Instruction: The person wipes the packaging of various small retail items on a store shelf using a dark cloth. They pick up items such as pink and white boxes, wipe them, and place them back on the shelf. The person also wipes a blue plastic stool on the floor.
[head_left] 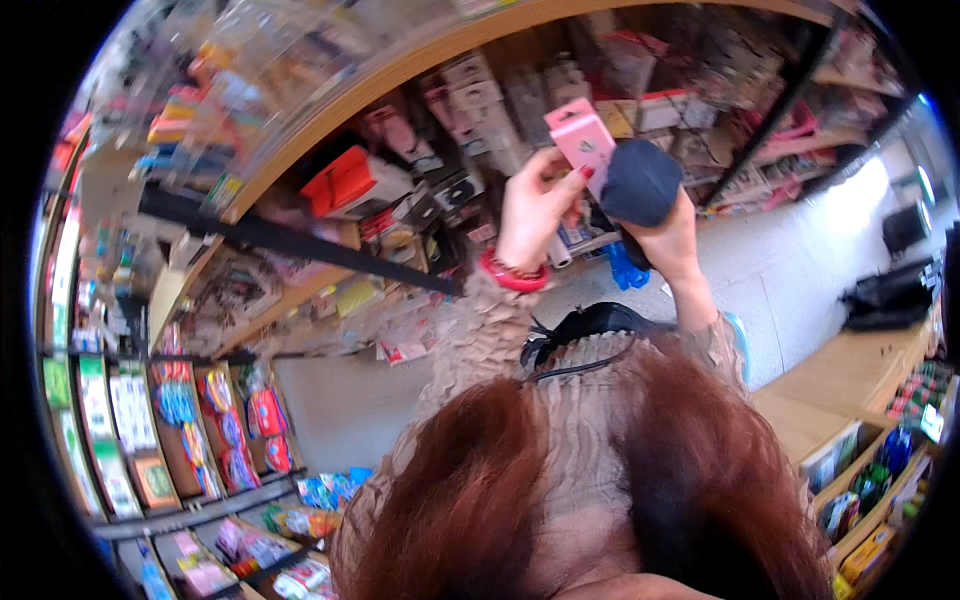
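Note:
My left hand [538, 205], wearing a red bracelet, pinches a slim pink box [583, 140] between thumb and fingers. The box stands tilted, its upper end toward the shelves. Just right of it, my right hand [670, 235] is wrapped round a dark navy rounded thing [642, 183] with a blunt, flat-looking face; its kind I cannot make out. The navy thing overlaps the box's right edge, and whether they touch is unclear. Most of my right fingers are hidden behind it.
Packed shelves [400, 75] with a wooden edge and black metal posts [300, 245] stand ahead. A red-and-white box [352, 182] lies on one shelf. Lower left are racks of colourful packages [265, 415]. A wooden counter [840, 365] stands at right, beside the grey floor [770, 260].

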